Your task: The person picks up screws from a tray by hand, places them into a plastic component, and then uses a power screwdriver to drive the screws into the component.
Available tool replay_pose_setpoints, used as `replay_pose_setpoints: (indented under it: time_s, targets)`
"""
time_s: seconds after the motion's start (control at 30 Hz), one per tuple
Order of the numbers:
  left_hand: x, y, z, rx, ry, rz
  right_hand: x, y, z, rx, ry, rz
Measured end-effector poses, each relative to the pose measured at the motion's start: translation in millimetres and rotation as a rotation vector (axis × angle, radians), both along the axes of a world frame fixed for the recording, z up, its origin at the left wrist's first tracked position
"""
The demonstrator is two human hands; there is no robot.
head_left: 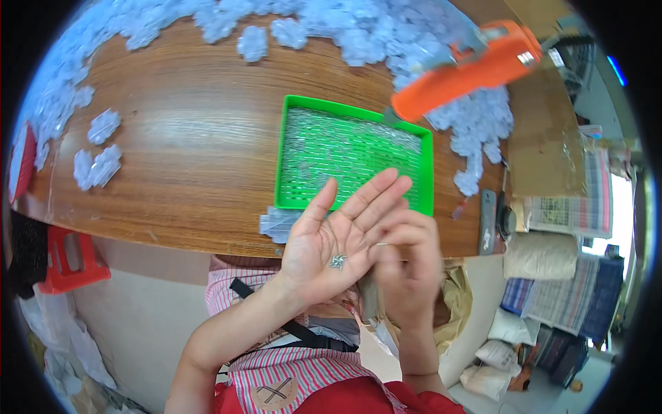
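Observation:
My left hand [331,241] is held palm up with its fingers stretched out. On its palm lies a little cluster of small shiny metal pieces [338,261], too small to name. Right beside it, over the left hand's finger side, is my right hand [408,252], smeared by motion, its fingers bent together. A short thin metal piece [381,243] sticks out from its fingertips. Just beyond both hands stands a shallow green tray [281,155] with a slotted bottom, strewn with many small silvery metal pieces [331,134]. The left fingertips overlap its near edge in view.
An orange tool [469,72] with grey ends reaches over the tray's far right corner. Clear plastic pieces [358,31] heap along the table's [186,131] far side, with a few at left [103,165]. A phone-like grey object [487,221] lies at right. A red stool [76,262] stands lower left.

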State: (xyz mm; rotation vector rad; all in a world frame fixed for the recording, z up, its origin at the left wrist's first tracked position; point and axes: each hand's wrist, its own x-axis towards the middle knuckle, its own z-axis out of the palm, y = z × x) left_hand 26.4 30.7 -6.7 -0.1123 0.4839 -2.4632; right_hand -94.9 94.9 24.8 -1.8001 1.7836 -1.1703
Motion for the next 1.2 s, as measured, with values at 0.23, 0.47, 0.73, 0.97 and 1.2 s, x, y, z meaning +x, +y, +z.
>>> replay_pose_setpoints:
  time_s: [0.23,0.47,0.73,0.97,1.2]
  targets:
    - [26.8,-15.8,0.6,-0.051,-0.072,0.166,-31.9,9.6,-0.1,-0.02,-0.677,-0.137]
    - [43.8,-23.2,4.4,-0.075,-0.042,0.256,-28.4,15.4,-18.5,0.106,-0.429,-0.173]
    - [45.7,-20.1,5.8,-0.143,-0.094,0.259,-8.4,4.5,-25.7,0.125,0.084,-0.082]
    - [46.3,-18.7,7.4,-0.055,-0.057,0.264,-15.8,4.2,-27.6,0.087,0.322,-0.081]
    - [43.2,-19.5,5.0,-0.061,-0.062,0.255,-17.2,2.7,-29.1,0.071,0.4,-0.055]
